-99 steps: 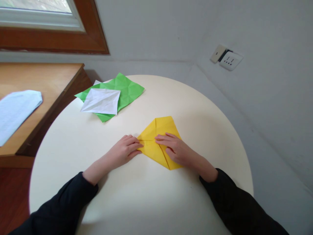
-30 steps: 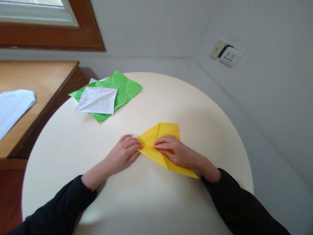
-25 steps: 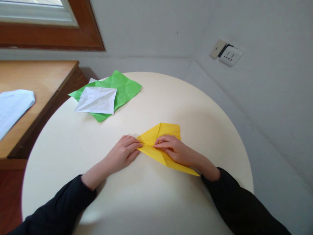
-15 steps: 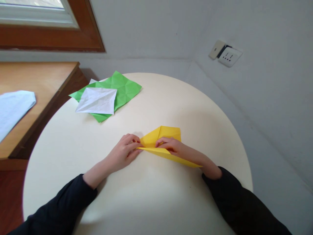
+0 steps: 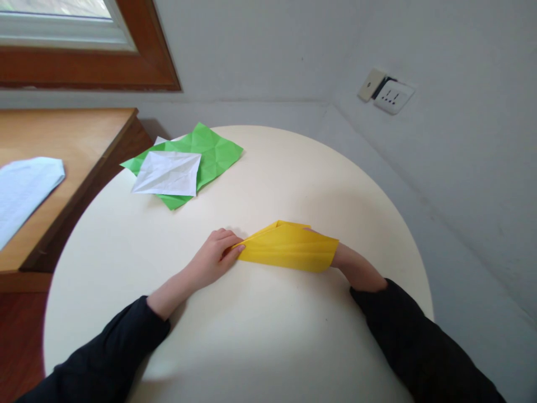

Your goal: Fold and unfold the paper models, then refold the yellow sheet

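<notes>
A folded sheet of yellow paper (image 5: 287,249) lies across the middle of the round table, with its near flap raised towards me. My left hand (image 5: 220,252) pinches its pointed left end between thumb and fingers. My right hand (image 5: 342,254) reaches in behind the raised flap from the right. Only the wrist and a bit of the back of that hand show; its fingers are hidden by the paper.
Creased green paper (image 5: 216,151) lies at the back left of the white round table (image 5: 251,341), with a creased white sheet (image 5: 170,173) on top. Left of it stands a wooden desk (image 5: 92,134) bearing a pale blue folded item (image 5: 31,187). A wall socket (image 5: 393,97) is at right.
The near flap of the yellow paper has swung up and now covers my right hand's fingers. My left hand has kept its hold on the left end.
</notes>
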A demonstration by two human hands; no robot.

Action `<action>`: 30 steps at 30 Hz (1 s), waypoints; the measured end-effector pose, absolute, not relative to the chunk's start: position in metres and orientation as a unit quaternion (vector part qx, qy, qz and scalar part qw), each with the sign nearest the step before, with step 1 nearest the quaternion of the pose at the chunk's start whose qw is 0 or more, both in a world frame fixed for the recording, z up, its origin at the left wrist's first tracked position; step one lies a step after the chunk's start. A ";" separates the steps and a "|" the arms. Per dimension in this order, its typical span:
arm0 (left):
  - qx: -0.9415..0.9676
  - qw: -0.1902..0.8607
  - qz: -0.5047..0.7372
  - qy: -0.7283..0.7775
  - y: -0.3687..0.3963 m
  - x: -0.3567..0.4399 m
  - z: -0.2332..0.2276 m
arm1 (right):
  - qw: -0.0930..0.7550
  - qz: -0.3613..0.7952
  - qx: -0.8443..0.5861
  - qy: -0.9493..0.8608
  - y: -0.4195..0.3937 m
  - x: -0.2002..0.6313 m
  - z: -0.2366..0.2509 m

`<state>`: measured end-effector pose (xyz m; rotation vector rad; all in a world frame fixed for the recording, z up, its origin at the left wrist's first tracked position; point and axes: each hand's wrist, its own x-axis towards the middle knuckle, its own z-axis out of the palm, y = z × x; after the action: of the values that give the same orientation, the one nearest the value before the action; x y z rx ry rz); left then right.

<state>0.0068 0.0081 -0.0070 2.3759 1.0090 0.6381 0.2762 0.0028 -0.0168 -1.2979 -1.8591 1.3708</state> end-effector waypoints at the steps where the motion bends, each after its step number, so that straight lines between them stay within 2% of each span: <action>1: 0.867 0.238 0.232 0.371 0.008 0.007 -0.007 | 0.241 0.535 -0.467 -0.661 0.004 0.275 -0.013; 4: 0.866 0.231 0.232 0.379 0.008 0.007 -0.008 | 0.265 0.608 -0.464 -0.587 0.005 0.272 0.000; 7: 0.861 0.222 0.240 0.390 0.008 0.008 -0.009 | 0.308 0.649 -0.485 -0.499 0.006 0.269 0.007; 12: 0.846 0.224 0.262 0.407 0.008 0.008 -0.013 | 0.330 0.695 -0.502 -0.396 0.011 0.270 0.000; 21: 0.843 0.225 0.267 0.410 0.008 0.008 -0.016 | 0.379 0.693 -0.495 -0.361 0.020 0.285 -0.001; 30: 0.838 0.226 0.270 0.417 0.007 0.007 -0.015 | 0.494 0.658 -0.480 -0.305 0.039 0.322 -0.011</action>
<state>0.0070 0.0075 -0.0152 2.3114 1.1484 0.7440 0.3219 0.0386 -0.0113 -1.1630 -0.7405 1.5947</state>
